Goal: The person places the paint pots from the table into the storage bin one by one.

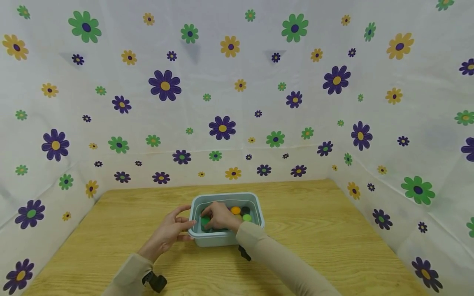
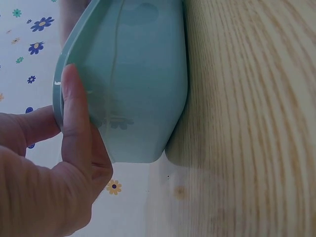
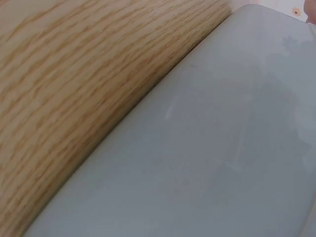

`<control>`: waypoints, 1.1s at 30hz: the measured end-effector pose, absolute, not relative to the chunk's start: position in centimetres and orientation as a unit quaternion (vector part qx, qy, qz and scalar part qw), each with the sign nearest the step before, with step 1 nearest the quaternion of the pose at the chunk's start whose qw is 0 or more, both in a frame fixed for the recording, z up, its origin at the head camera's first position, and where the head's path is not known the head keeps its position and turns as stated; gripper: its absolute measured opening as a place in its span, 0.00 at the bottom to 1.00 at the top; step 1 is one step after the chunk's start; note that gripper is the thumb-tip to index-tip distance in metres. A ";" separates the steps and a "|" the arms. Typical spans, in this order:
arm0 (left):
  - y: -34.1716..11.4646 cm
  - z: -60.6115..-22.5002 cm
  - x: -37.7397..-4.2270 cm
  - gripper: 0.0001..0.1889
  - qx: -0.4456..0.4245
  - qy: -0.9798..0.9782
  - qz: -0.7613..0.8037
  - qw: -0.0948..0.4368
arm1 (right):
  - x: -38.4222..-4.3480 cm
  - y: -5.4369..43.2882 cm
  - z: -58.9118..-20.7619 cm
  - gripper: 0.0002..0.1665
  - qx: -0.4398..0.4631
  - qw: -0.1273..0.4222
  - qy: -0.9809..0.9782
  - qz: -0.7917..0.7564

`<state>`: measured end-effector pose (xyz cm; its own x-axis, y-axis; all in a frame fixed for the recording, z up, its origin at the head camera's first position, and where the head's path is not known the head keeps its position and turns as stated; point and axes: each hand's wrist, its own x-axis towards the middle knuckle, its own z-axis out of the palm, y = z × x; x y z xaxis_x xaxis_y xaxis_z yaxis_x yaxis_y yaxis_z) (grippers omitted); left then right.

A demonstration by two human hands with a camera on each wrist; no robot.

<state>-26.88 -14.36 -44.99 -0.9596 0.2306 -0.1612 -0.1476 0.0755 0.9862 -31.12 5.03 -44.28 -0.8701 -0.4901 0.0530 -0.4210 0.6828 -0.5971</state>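
Note:
A light blue plastic bin [image 1: 227, 238] stands on the wooden table, with several small round pieces inside. My left hand [image 1: 168, 232] holds the bin's left end; the left wrist view shows that hand [image 2: 59, 163] with its thumb and fingers on either side of the rim. Inside the bin, at its left part, my right hand [image 1: 221, 216] has its thumb and fingers curled about a green round piece [image 1: 205, 222], partly hidden by the hand. To the right lie an orange piece [image 1: 235, 210], a black piece [image 1: 245, 211] and a light green piece [image 1: 246, 217].
The wooden table [image 1: 303, 230] extends around the bin. White sheeting [image 1: 237, 107] printed with flowers rises behind it and along both sides. The right wrist view is filled mostly by the bin's outer wall [image 3: 187, 133] and the tabletop.

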 end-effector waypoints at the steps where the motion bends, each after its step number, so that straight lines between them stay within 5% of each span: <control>1: -14.4 -45.0 -26.9 0.34 0.028 0.720 0.679 0.140 | -31.1 5.0 -44.3 0.20 -0.251 0.053 0.915 -0.310; 18: -15.9 -45.1 -27.1 0.34 0.055 0.783 0.606 0.130 | -30.2 9.1 -42.6 0.19 -0.215 0.085 0.878 -0.418; 33: -16.4 -43.0 -28.2 0.37 0.124 0.942 0.310 -0.017 | -28.8 20.0 -41.0 0.31 -0.168 -0.014 0.923 -0.347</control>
<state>-28.19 -16.42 -42.98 -0.9687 0.2233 0.1088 0.2443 0.7770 0.5801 -28.82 19.99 -40.98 -0.9432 -0.3007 0.1416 -0.3195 0.7032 -0.6351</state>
